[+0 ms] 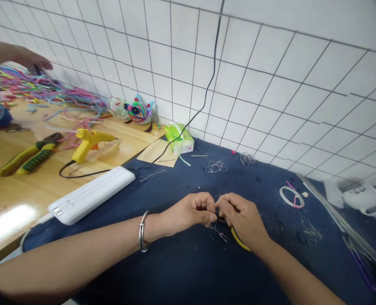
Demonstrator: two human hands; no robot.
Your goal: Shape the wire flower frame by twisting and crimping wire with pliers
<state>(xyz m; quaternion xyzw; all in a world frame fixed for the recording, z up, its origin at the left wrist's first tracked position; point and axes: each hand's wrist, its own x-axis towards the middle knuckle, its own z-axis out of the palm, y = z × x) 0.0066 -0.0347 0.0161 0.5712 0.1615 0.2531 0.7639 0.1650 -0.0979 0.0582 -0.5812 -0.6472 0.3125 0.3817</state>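
Close together, two hands work at fine wire

Above the dark blue cloth (181,267), the left hand (196,212) has its fingers curled and its thumb pressed in, seemingly pinching the wire piece (220,234), whose thin loops show just below the fingertips. The right hand (243,214) is closed around a yellow-handled tool (240,240), its handle jutting from under the palm; how its dark tip meets the wire is too small and hidden to tell. A silver bracelet (142,231) circles the left wrist.

Beyond the hands, a wire tangle (216,166) lies on the cloth, with another near the tiled wall (238,84). To the right are a pale ring (291,197) with a pink strip across it, scattered wire bits (312,232) and purple-handled scissors (362,267).

On the left, a white power strip (92,195) rests near the edge of the wooden table (3,144). A yellow glue gun (90,143) and green-and-yellow pliers (32,156) lie on the wood, and behind them another person's hand (32,59) reaches over a heap of coloured pipe cleaners (63,96). A green tissue pack (179,137) sits by the wall.
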